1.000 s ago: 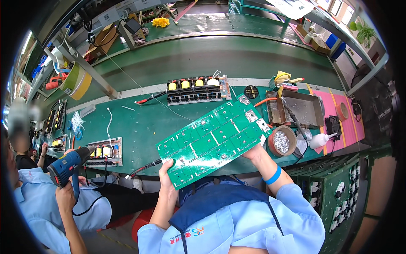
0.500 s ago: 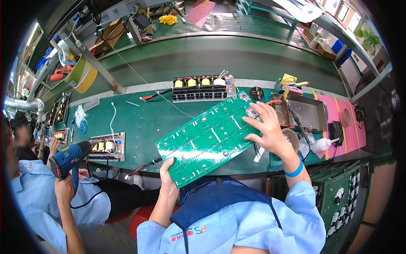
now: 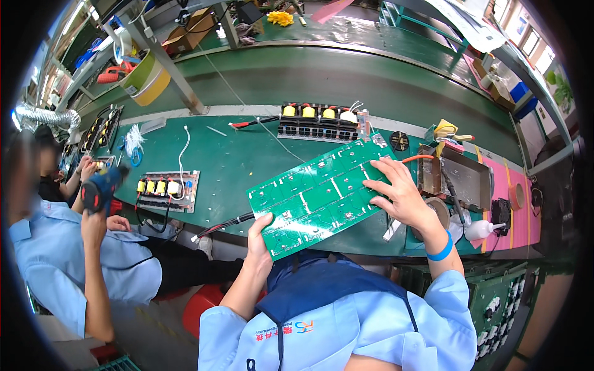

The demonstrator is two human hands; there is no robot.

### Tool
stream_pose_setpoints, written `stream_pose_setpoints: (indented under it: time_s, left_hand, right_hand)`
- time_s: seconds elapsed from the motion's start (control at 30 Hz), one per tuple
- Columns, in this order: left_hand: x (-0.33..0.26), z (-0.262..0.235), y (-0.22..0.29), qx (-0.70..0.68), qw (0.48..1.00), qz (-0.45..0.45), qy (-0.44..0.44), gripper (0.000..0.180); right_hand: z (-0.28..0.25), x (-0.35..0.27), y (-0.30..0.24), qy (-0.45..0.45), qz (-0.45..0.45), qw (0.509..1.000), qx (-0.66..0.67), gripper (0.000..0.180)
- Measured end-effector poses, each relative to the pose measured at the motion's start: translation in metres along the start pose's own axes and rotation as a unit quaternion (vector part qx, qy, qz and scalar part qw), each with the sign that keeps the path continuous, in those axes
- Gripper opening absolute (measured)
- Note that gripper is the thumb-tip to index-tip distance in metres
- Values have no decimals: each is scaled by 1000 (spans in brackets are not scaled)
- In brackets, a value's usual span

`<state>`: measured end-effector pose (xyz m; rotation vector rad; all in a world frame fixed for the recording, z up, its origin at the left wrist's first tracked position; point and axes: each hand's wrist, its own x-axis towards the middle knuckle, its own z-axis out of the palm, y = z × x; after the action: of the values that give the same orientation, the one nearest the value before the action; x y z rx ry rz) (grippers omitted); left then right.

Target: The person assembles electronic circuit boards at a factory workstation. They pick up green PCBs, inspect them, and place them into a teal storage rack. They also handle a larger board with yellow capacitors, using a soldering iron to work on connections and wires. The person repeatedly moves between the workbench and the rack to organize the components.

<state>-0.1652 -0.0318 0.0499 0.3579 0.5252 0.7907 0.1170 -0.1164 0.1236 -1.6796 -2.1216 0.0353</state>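
A large green circuit board (image 3: 312,207) is held tilted above the bench, its soldered side up and one corner toward the far right. My left hand (image 3: 258,238) grips its near left corner, with the thumb on top and the other fingers hidden underneath. Across the board's right end lies my right hand (image 3: 399,190), its fingers spread and touching the surface. A cable of black and red wires (image 3: 226,227) comes out from under the board's left side. Just beyond the board stands an assembly with yellow-wrapped coils (image 3: 318,122).
A co-worker at left holds a blue pistol-grip power tool (image 3: 102,188) near another coil assembly (image 3: 167,190). To the right are a metal tray (image 3: 467,179), an orange-handled tool (image 3: 421,157), a white squeeze bottle (image 3: 481,230) and a tape roll (image 3: 516,196) on pink sheeting.
My right hand's fingers have come down onto the board, while my left keeps its grip. The co-worker's power tool has swung away from the nearby assembly. The whole view has shifted.
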Motion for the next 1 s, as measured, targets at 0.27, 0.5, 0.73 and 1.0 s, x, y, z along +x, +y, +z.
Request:
stream_pose_setpoints:
  time_s: [0.27,0.5,0.73,1.0]
  left_hand:
    - [2,0,1,-15,1000,-19,-2,43]
    - [5,-5,7,-35,999,-13,15,39]
    - [13,-4,20,-47,999,-22,15,38]
    - [21,13,32,-9,998,-50,-22,47]
  right_hand:
    - [4,-2,3,83,29,993,80,28]
    - [3,-43,5,248,171,882,364,14]
    - [22,-60,-4,137,152,926,316,15]
    - [60,70,-108,-6,-85,995,61,60]
